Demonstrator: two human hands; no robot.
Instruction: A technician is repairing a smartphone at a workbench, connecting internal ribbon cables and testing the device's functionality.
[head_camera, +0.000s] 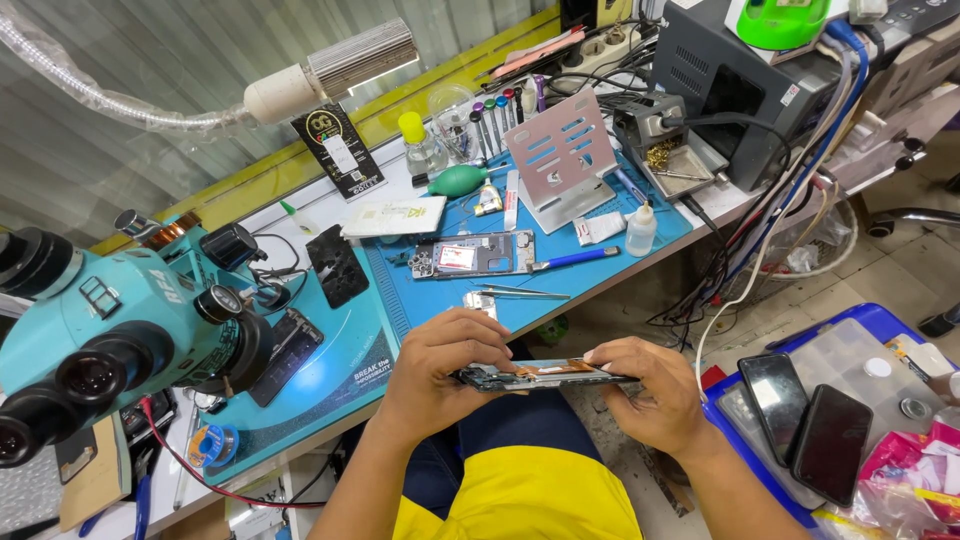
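Both hands hold an opened phone body (545, 375) flat over my lap, its inner parts and an orange flex cable facing up. My left hand (445, 375) grips its left end, thumb on top. My right hand (650, 385) pinches the right end with its fingers along the edge. A second opened phone frame (475, 256) lies on the blue mat (560, 300) just beyond my hands, with a blue-handled tool (575, 259) and tweezers (520, 293) beside it.
A teal microscope (130, 320) stands at the left. A metal phone stand (562, 160), a small white bottle (641, 230), a green blower (458, 181) and a soldering station (725, 90) sit at the back. Two dark phones (805, 415) lie on a blue tray at the right.
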